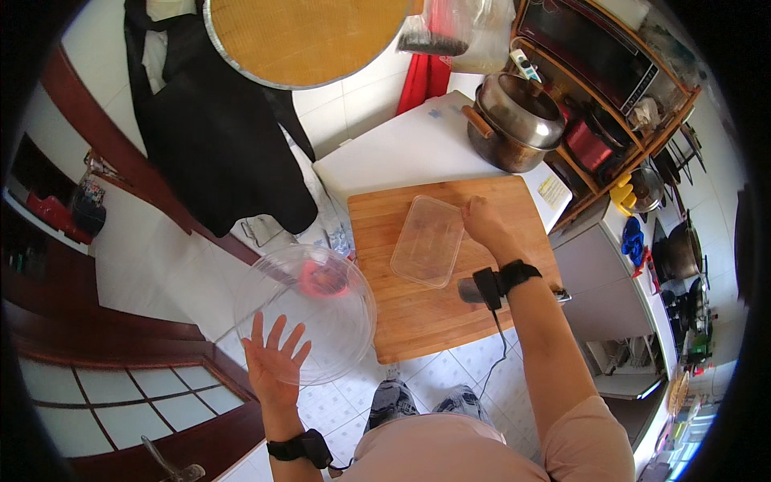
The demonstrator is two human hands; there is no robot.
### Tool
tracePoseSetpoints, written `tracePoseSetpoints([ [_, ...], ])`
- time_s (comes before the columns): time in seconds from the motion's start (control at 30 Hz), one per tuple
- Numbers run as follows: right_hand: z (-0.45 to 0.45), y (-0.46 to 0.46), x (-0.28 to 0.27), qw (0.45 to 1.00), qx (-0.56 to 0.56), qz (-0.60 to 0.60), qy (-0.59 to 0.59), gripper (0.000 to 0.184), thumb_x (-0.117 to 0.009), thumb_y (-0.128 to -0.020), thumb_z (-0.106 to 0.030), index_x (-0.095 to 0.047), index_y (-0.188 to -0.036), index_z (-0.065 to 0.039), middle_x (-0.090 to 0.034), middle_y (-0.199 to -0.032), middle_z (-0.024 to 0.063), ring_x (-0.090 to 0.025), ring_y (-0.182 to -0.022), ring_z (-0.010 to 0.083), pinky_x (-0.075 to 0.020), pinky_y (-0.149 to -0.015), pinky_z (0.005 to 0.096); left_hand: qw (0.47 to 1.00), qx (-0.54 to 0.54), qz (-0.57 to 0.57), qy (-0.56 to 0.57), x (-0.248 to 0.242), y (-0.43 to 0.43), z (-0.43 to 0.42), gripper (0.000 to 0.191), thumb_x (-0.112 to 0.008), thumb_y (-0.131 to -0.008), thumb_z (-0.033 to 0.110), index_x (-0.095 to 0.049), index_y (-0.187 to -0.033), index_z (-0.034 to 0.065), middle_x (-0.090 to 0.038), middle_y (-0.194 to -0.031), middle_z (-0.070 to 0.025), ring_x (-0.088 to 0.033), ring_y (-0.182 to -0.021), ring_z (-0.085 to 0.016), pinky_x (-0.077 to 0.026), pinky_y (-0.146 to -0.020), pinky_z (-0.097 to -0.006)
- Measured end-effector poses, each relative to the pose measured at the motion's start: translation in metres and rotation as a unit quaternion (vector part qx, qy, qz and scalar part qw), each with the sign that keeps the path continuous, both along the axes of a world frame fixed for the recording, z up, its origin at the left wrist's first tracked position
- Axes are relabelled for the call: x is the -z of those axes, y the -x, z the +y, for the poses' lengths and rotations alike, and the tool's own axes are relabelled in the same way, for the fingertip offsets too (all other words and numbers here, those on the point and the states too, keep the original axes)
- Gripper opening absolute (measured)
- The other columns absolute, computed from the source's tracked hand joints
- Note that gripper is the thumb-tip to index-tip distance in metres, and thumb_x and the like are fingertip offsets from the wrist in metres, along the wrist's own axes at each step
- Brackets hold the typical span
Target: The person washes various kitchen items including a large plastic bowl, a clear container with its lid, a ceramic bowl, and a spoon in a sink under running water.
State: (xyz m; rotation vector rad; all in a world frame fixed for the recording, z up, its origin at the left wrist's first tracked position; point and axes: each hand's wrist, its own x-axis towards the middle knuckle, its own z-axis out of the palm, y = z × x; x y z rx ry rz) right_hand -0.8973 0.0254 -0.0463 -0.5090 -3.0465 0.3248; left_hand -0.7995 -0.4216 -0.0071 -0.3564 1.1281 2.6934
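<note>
My left hand (276, 358) has its palm up and fingers spread, overlapping the lower left rim of a large clear round plastic cover or bowl (346, 325). Whether the hand bears any of its weight cannot be told. A pink round item (324, 278) shows through the clear plastic. On a wooden board (409, 325), my right hand (482, 222) is closed at the upper right edge of a clear rectangular plastic container or lid (427, 242). A grey object (470, 290) lies partly hidden under the right wrist's black band.
Behind the board is a white surface (397, 141) with a lidded metal pot (518, 123). A round yellowish panel (307, 36) and black cloth (223, 132) are at the upper left. A shelf holds an oven (590, 51); a glazed door (132, 391) stands lower left.
</note>
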Motion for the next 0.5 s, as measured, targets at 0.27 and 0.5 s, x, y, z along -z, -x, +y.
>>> tracePoseSetpoints([
  [0.27, 0.040, -0.138, -0.081, 0.859, 0.106, 0.250, 0.435, 0.012, -0.058, -0.091, -0.011, -0.056, -0.089, 0.001, -0.062, -0.076, 0.0055, -0.058, -0.066, 0.0103, -0.0477, -0.061, 0.0236, 0.983, 0.146, 0.081, 0.081, -0.019, 0.023, 0.081, 0.061, -0.043, -0.097, 0.043, -0.023, -0.148, 0.0157, -0.042, -0.136, -0.0168, -0.053, -0.116, -0.036, -0.052, -0.087, -0.0457],
  [0.5, 0.005, -0.312, -0.107, 0.747, 0.230, 0.413, 0.468, 0.007, -0.056, -0.092, -0.007, -0.054, -0.089, 0.000, -0.063, -0.078, 0.0057, -0.058, -0.067, 0.0085, -0.0479, -0.061, 0.0220, 0.860, 0.475, 0.185, -0.014, -0.035, -0.059, 0.232, 0.095, -0.072, -0.081, 0.037, -0.011, -0.150, 0.0136, -0.035, -0.141, -0.0211, -0.050, -0.120, -0.040, -0.049, -0.092, -0.0478],
])
